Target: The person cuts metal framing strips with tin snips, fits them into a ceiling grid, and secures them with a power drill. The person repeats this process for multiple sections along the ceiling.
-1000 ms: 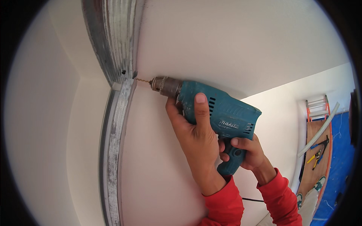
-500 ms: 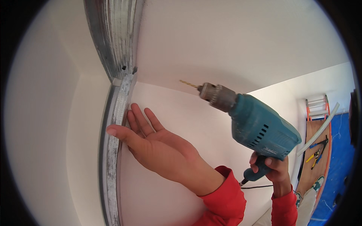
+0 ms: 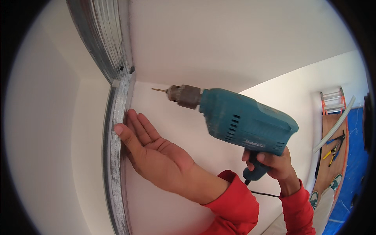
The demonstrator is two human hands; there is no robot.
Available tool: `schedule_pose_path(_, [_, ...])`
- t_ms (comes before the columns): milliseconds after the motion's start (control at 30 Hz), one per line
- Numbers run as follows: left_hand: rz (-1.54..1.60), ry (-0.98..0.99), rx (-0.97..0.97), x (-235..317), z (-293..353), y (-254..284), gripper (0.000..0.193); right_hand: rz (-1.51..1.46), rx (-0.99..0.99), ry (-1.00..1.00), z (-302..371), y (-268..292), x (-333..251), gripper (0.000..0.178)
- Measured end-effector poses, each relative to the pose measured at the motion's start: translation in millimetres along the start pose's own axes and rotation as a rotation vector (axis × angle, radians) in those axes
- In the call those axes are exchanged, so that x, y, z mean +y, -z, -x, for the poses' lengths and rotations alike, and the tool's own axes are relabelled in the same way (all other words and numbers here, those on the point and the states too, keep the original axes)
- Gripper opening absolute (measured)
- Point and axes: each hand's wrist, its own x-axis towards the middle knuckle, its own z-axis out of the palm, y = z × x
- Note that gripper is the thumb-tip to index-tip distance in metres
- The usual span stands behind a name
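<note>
From the head view I see my left hand (image 3: 150, 150) flat, fingers spread narrow, pressed against the metal stud (image 3: 116, 133) at the white wall (image 3: 164, 199) corner. My right hand (image 3: 274, 162) grips the teal drill (image 3: 243, 121), its bit clear of the wall. Low right, a wooden board (image 3: 333, 164) carries what look like pliers.

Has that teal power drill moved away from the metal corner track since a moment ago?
Yes. The teal power drill has pulled back rightwards; its bit no longer touches the grey metal track.
</note>
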Motion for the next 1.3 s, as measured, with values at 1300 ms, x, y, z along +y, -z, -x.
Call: schedule_pose_path(1300, [1.031, 0.638, -0.221, 36, -7, 42, 0.085, -0.315, -0.06, -0.192, -52, -29, 42, 0.054])
